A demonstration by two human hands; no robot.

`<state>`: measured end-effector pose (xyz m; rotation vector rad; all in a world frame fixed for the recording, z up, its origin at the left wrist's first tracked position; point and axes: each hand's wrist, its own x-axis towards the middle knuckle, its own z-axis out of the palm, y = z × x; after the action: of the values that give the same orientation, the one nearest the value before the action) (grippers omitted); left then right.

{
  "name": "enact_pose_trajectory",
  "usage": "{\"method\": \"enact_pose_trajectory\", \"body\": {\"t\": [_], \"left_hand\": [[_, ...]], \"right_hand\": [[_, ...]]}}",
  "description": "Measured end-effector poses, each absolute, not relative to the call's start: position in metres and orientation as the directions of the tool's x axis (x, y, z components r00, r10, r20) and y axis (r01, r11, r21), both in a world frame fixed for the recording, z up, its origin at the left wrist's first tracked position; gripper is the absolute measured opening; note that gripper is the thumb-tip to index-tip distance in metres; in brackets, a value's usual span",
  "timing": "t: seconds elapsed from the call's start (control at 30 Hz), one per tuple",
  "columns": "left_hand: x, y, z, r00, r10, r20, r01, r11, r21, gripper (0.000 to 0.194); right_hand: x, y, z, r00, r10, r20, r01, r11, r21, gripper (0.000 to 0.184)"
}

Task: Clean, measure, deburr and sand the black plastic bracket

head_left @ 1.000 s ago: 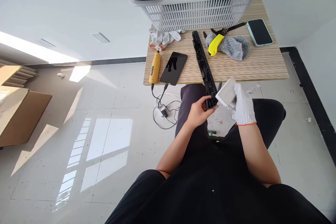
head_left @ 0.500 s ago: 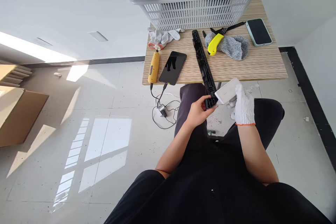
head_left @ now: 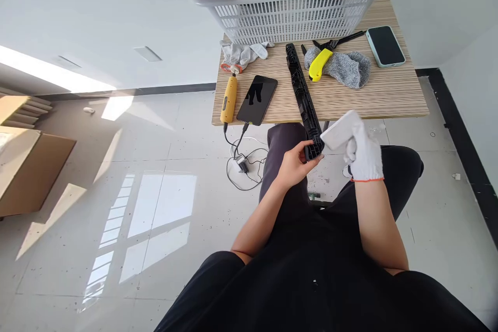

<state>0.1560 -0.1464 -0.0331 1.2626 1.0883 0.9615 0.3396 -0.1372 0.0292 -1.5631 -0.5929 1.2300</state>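
Observation:
My bare left hand grips the near end of a long black ribbed plastic strip, thumb and fingers on either side. The strip's far end rests on the table, and its near end juts past the front edge over my leg. My right hand, in a white knit glove with an orange cuff, is closed around a flat white rectangular piece. That piece is tilted, its left edge close to the strip's near end; whether they touch I cannot tell. What exactly the white piece is cannot be made out.
On the wood-grain table lie a black phone, a yellow cabled tool, gloves, a grey cloth, a yellow-handled cutter and another phone. Behind stands a white basket of black parts. A cardboard box is left.
My right hand has moved slightly right and turned with the white piece, shifting it a little up and to the right. My left hand keeps its hold on the strip.

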Motion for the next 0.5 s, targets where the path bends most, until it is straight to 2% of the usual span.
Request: {"method": "enact_pose_trajectory", "body": {"t": [0.07, 0.13, 0.17, 0.27, 0.37, 0.43, 0.5], "left_hand": [[0.157, -0.147, -0.033, 0.247, 0.963, -0.105, -0.009, 0.111, 0.994, 0.050], [0.158, -0.148, -0.033, 0.254, 0.961, -0.106, -0.005, 0.110, 0.994, 0.052], [0.158, -0.148, -0.033, 0.253, 0.962, -0.104, 0.009, 0.105, 0.994, 0.052], [0.157, -0.148, -0.035, 0.245, 0.965, -0.099, 0.044, 0.091, 0.995, 0.053], [0.156, -0.148, -0.036, 0.244, 0.965, -0.096, 0.047, 0.087, 0.995, 0.053], [0.156, -0.147, -0.037, 0.245, 0.966, -0.081, 0.046, 0.072, 0.996, 0.052], [0.155, -0.146, -0.038, 0.256, 0.965, -0.051, 0.050, 0.040, 0.998, 0.051]], "right_hand": [[0.348, -0.141, 0.033, 0.430, 0.843, -0.323, -0.254, -0.231, -0.939, 0.029], [0.354, -0.147, 0.038, 0.381, 0.885, -0.266, -0.281, -0.163, -0.946, 0.022], [0.356, -0.149, 0.040, 0.330, 0.911, -0.247, -0.292, -0.151, -0.944, 0.025], [0.355, -0.154, 0.043, 0.193, 0.939, -0.284, -0.312, -0.216, -0.925, 0.033], [0.347, -0.154, 0.041, 0.180, 0.912, -0.367, -0.272, -0.313, -0.910, 0.034], [0.338, -0.155, 0.040, 0.187, 0.917, -0.351, -0.232, -0.306, -0.923, 0.031], [0.329, -0.157, 0.040, 0.107, 0.947, -0.304, -0.162, -0.285, -0.945, 0.035]]}}
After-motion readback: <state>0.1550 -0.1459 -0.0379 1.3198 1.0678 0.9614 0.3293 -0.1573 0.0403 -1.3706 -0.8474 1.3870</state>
